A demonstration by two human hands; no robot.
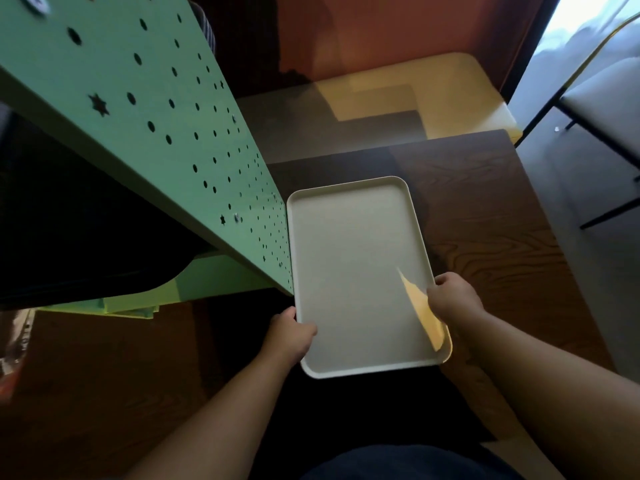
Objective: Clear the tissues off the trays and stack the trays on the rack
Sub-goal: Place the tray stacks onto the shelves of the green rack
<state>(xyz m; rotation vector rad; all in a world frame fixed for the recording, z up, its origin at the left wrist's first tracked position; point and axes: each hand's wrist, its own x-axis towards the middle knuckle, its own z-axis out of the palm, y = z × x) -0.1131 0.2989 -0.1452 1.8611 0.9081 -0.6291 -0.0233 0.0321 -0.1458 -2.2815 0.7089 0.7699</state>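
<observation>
Cream tray (349, 271), free of tissues, is gripped at its long edges by my left hand (289, 336) and right hand (452, 301) above the wooden table (502, 209), so I judge the next move is sliding it into the green rack (145, 109) beside it.

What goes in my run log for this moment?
tray: held, no tissues | left hand: grips left edge | right hand: grips right edge | rack: beside tray
</observation>
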